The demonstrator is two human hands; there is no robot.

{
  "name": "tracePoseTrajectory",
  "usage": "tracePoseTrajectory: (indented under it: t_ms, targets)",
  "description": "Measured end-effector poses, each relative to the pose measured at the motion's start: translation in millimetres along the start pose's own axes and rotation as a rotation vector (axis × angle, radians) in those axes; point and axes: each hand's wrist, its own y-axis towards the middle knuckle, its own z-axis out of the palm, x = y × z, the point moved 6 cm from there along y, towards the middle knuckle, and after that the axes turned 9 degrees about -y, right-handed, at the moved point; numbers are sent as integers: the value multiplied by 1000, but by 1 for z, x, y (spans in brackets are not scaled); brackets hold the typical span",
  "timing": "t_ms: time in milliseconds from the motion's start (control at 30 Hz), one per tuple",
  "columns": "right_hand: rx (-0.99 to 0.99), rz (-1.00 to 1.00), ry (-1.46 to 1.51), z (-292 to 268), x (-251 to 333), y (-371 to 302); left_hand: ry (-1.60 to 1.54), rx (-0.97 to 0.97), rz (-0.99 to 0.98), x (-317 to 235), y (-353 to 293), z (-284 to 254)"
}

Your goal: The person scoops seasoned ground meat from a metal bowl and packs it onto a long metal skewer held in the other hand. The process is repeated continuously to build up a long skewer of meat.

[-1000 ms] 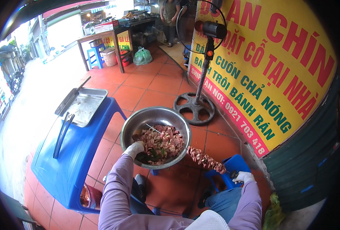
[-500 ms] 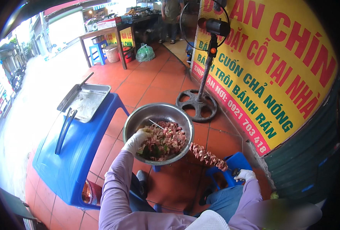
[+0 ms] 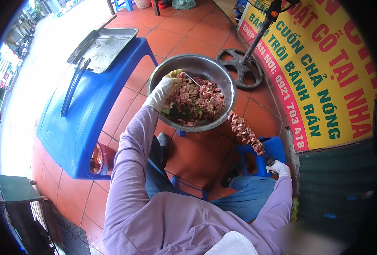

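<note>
A long metal skewer point(image 3: 226, 110) slants across the view, its lower part packed with raw meat pieces point(image 3: 246, 134). My right hand point(image 3: 278, 168), in a white glove, is closed around its dark handle at the lower right. The skewer's bare upper length crosses over a large steel bowl point(image 3: 155, 68) of chopped raw meat point(image 3: 195, 102) mixed with green leaves point(image 3: 181, 112). At the bowl's far left, my gloved left hand point(image 3: 164, 90) pinches a small piece of meat point(image 3: 181, 75) at the skewer's tip.
A blue plastic table point(image 3: 80, 114) stands at left, bearing a metal tray point(image 3: 107, 49) and black tongs point(image 3: 73, 87). Right of the bowl are a fan's round base point(image 3: 244, 70) and a yellow sign point(image 3: 307, 80). A blue stool point(image 3: 273, 148) stands by my right hand.
My left hand has come up out of the meat mix to the skewer's tip with a piece of meat. My view has tilted downward; the right hand keeps its hold on the skewer.
</note>
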Motion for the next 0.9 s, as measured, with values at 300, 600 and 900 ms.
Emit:
tracePoseTrajectory:
  t_ms: [300, 600, 900]
  targets:
    - [-12, -28, 43, -2, 3, -2, -145, -68, -10, 10, 17, -8]
    - [-20, -5, 48, -1, -2, 3, 351, -97, 259, 3, 26, 0]
    - [21, -5, -25, -5, 6, -3, -45, -114, 361, -6, 34, -19]
